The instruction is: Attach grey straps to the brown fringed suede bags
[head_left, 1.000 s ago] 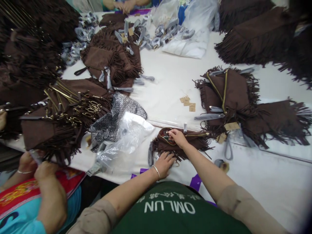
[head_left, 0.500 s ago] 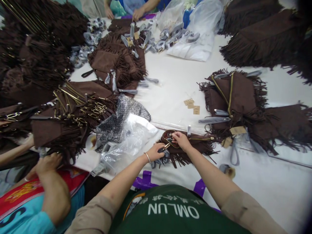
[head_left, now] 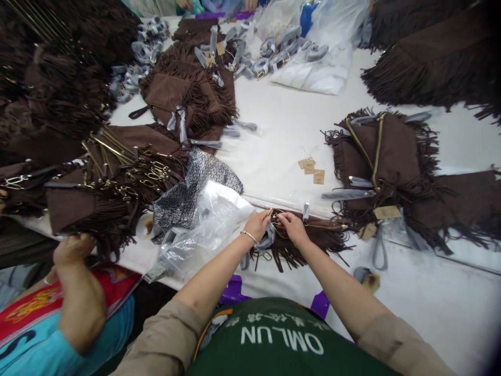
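Note:
A brown fringed suede bag (head_left: 313, 241) lies flat on the white table (head_left: 282, 141) right in front of me. My left hand (head_left: 257, 225) is closed on a grey wrapped strap (head_left: 267, 239) at the bag's left end, its fingertips at a small gold clasp. My right hand (head_left: 293, 228) is pinched on the bag's top edge, beside the gold hardware there. The two hands nearly touch. What the right fingers pinch is too small to make out.
A crumpled clear plastic bag (head_left: 207, 224) and patterned lining cloth (head_left: 191, 190) lie left of my hands. Piles of brown fringed bags (head_left: 385, 167) sit right and left (head_left: 113, 183). Paper tags (head_left: 313, 171) lie mid-table. Another person's hand (head_left: 72, 250) works at the left.
My left hand has lifted from the bag's lower fringe, taken the grey strap and moved up beside my right hand at the bag's top edge. The right hand barely moved.

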`<state>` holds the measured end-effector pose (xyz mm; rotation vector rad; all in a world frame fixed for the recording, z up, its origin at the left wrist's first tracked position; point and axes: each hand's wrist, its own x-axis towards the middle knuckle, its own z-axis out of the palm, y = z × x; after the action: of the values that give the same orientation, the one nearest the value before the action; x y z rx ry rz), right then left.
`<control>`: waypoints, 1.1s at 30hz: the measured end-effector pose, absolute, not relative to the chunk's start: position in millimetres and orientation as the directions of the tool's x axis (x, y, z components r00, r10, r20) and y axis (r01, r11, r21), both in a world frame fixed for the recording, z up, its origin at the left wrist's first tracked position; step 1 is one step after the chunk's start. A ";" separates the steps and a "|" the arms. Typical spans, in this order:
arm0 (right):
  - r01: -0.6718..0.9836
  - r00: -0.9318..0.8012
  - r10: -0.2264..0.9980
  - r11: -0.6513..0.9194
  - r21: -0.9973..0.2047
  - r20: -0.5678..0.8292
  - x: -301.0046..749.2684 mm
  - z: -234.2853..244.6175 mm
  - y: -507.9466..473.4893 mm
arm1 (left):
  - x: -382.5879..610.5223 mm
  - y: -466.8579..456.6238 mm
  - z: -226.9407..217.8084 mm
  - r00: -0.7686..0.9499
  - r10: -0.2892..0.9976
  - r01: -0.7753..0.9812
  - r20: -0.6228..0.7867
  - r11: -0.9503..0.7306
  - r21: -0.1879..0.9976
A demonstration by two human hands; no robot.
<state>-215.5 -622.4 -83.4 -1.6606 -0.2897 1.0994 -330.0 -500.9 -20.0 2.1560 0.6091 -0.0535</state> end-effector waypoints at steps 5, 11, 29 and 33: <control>-0.290 0.555 0.672 -0.396 -0.871 -0.490 -216.2 -85.2 -624.1 | -358.3 -508.5 -40.2 0.909 0.410 0.302 -0.081 -0.513 0.803; -0.235 0.570 0.673 -0.417 -0.878 -0.472 -215.5 -87.5 -624.7 | -392.1 -509.7 -47.7 0.898 0.439 0.307 -0.029 -0.578 0.756; -0.129 0.581 0.712 -0.397 -0.909 -0.394 -220.7 -62.5 -623.1 | -344.3 -502.3 -37.6 0.813 0.545 0.536 -0.202 -0.569 0.623; 0.031 0.608 0.732 -0.409 -0.912 -0.307 -224.1 -56.7 -622.0 | -332.8 -507.7 -41.3 0.802 0.576 0.547 -0.160 -0.599 0.585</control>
<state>-224.1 -622.0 -56.7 -1.8439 -0.6154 0.8874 -332.8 -507.7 -41.3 2.3499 0.8258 0.0598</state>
